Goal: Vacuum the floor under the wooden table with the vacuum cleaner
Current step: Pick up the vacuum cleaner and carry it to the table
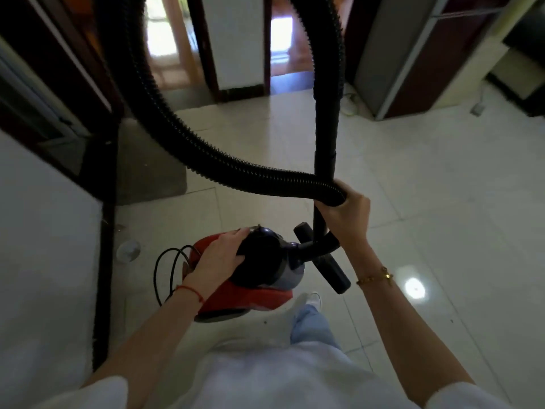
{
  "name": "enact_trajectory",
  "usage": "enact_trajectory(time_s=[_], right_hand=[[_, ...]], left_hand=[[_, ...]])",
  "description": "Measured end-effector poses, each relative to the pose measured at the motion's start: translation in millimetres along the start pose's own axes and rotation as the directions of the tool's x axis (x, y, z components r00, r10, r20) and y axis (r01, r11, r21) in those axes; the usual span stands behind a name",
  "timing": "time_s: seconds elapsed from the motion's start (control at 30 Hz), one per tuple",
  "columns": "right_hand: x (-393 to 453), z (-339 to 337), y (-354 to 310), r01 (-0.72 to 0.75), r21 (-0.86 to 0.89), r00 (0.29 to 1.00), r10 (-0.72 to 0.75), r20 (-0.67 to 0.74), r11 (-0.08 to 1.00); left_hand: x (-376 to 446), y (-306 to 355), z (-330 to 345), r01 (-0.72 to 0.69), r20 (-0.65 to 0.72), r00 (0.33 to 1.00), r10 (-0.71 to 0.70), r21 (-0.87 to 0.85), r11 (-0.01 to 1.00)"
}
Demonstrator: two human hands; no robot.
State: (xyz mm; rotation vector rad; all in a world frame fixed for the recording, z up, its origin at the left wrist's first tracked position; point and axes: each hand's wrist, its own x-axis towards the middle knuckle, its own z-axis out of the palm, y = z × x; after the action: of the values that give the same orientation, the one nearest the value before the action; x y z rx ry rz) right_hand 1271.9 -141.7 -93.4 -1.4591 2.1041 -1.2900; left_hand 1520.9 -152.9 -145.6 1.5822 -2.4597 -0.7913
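Both forearms reach forward: left hand (219, 255) grips the red vacuum cleaner (250, 278), carried above the tiled floor (413, 178); right hand (346, 214) clamps hose (182, 137) and wand together; keeping the hose gathered should avoid snags

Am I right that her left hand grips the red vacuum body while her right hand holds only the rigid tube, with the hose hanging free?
Not quite. In the head view the right hand holds the ribbed hose together with the rigid tube; the hose is not hanging free. The left hand does grip the red vacuum body.
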Motion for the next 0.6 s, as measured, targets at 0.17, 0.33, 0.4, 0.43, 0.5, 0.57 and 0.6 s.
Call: enact_trajectory(time_s=[0.17,0.33,0.4,0.43,0.5,0.57,0.6], right_hand=[[43,-62,55,-0.104,-0.007,0.985,0.102,-0.137,0.995],[93,-122,111,-0.19,-0.013,0.956,0.181,-0.232,0.982],[114,-145,134,-0.211,-0.022,0.943,0.198,-0.267,0.977],[125,-155,145,-0.226,-0.026,0.936,0.209,-0.282,0.974],[147,-176,165,-0.255,-0.03,0.921,0.234,-0.312,0.966],[168,-195,185,-0.271,-0.035,0.903,0.242,-0.354,0.962],[179,-205,196,-0.281,-0.037,0.892,0.247,-0.378,0.959]], left_hand=[[78,70,18,-0.154,0.044,0.987,0.153,0.033,0.987],[156,136,42,-0.283,0.084,0.956,0.283,-0.002,0.959],[189,165,51,-0.331,0.111,0.938,0.328,0.006,0.944],[205,180,56,-0.353,0.124,0.929,0.348,0.023,0.935],[239,210,64,-0.388,0.148,0.914,0.378,0.047,0.92],[273,238,73,-0.426,0.178,0.894,0.412,0.048,0.903],[290,251,77,-0.444,0.194,0.883,0.428,0.048,0.895]])
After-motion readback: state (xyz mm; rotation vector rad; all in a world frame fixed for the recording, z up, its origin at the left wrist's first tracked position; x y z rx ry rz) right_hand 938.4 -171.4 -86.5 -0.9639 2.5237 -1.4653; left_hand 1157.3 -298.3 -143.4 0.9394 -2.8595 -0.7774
